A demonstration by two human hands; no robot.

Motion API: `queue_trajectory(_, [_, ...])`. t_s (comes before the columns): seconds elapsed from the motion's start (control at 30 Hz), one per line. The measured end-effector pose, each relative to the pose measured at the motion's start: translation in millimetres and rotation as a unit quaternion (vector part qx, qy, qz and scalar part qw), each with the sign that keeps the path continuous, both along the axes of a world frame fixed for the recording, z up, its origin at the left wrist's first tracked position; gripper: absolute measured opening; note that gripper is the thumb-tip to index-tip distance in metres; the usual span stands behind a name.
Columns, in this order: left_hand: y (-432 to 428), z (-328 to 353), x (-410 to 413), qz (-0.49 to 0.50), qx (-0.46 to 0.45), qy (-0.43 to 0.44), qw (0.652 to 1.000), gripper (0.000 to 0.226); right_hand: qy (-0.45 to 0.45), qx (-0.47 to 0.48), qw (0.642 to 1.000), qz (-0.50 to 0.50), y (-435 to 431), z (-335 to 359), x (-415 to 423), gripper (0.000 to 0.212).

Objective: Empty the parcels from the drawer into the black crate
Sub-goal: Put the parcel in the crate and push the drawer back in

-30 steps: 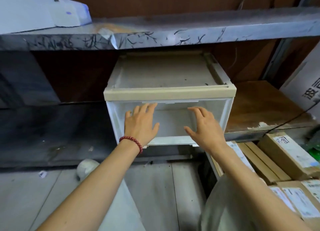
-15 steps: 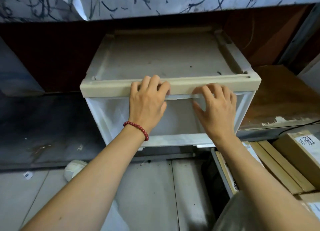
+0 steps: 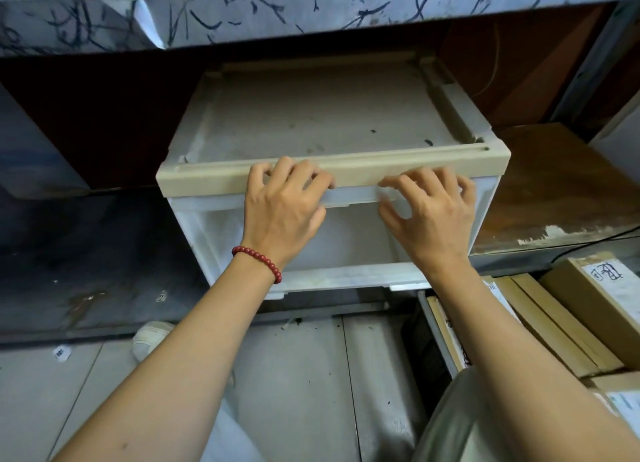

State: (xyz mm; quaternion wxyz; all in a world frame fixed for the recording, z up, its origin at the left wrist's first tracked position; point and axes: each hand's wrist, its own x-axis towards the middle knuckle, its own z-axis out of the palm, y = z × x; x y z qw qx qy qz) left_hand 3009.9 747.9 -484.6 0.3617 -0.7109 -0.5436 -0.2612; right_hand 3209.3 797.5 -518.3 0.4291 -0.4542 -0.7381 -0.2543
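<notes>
left hand + right hand: fingers curl on drawer top edge | parcel label: handwriting, unreadable

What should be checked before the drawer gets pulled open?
1. Left hand grips the drawer at its top edge: ok, fingers curled there.
2. Right hand grips the same edge: ok, fingers curled there.
3. Drawer shut in its frame: ok.
4. Parcels inside: cannot tell, the front is cloudy.
5. Crate ready to receive them: cannot tell, not plainly in view.
6. Boxes out of the pull path: ok, they lie lower and to the right.
</notes>
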Motion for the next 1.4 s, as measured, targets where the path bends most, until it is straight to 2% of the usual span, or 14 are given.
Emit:
queue_trajectory(0.17, [-15,-7,5,-0.002,-0.033,-0.044,0.998,0.030,0.013,-0.086,0.995,0.044,-17,6,8,0.025])
queue_trajectory(0.47, [-45,-11,8,0.050,-0.137,-0.119,0.982,0.044,-0.005,-0.149,0.987,0.055,-49,10,18,0.025])
queue_trajectory(0.77, [-82,-8,10,0.036,-0.155,-0.107,0.982,0.039,-0.038,-0.225,0.971,0.070,-83,12,31,0.044])
queue_trajectory(1.07, [-141,-21,15,0.005,-0.189,-0.067,0.980,0.036,-0.095,-0.265,0.956,0.085,-141,4,47,0.040])
queue_trajectory(1.2, [-160,-29,17,0.003,-0.197,-0.090,0.976,0.034,-0.140,-0.290,0.942,0.094,-155,3,51,0.043])
queue_trajectory(1.4, [-165,-39,26,0.012,-0.244,-0.106,0.964,0.038,-0.156,-0.350,0.919,0.088,-160,4,56,0.046])
